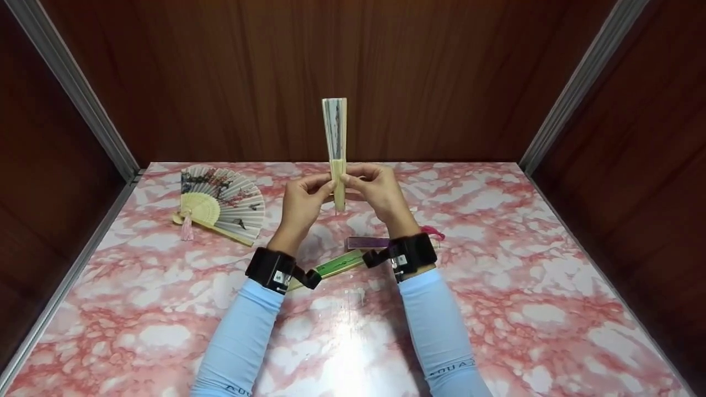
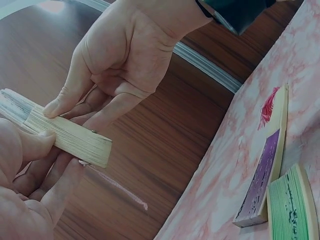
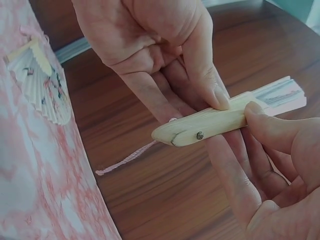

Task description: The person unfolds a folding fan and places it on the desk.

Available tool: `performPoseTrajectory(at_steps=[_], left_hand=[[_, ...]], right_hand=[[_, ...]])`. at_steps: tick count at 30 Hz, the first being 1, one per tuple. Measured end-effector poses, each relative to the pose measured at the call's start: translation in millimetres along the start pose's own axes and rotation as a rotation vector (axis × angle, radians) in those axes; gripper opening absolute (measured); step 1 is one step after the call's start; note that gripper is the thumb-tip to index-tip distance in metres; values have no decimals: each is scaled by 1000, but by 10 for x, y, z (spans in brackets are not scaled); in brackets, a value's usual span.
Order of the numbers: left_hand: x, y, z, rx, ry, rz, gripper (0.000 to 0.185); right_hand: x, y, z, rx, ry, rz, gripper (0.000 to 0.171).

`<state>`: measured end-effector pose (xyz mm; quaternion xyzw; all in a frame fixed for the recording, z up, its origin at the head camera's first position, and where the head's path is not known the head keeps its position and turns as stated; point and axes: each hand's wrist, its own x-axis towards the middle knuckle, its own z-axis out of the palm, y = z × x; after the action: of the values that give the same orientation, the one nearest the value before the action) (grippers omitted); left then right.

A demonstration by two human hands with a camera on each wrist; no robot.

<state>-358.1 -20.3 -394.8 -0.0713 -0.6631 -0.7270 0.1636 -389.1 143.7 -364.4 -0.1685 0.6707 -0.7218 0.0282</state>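
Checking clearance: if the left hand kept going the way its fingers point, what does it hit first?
The left hand points inward at the closed fan it already pinches, so that comes first. Just behind it is the right hand, gripping from the other side. Depth between them is unclear.

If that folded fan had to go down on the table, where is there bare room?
The table is bare right of the purple fan, and along the near edge. It is crowded under the wrists, by the purple and green fan; the open fan fills the far left.
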Motion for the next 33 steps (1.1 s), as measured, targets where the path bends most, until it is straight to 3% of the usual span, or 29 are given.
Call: performPoseTrajectory(at_steps=[8, 18, 26, 33], left_hand=[[7, -16, -11, -39, -18, -16, 20], [21, -20, -7, -106, -5, -95, 23], [39, -42, -21, -149, -10, -120, 25], [46, -41, -21, -177, -16, -140, 26]], right_hand=[[12, 9, 4, 5, 21, 32, 21], [31, 24, 13, 32, 33, 40, 21], [37, 26, 34, 48, 44, 47, 19], [32, 20, 30, 87, 38, 63, 11]])
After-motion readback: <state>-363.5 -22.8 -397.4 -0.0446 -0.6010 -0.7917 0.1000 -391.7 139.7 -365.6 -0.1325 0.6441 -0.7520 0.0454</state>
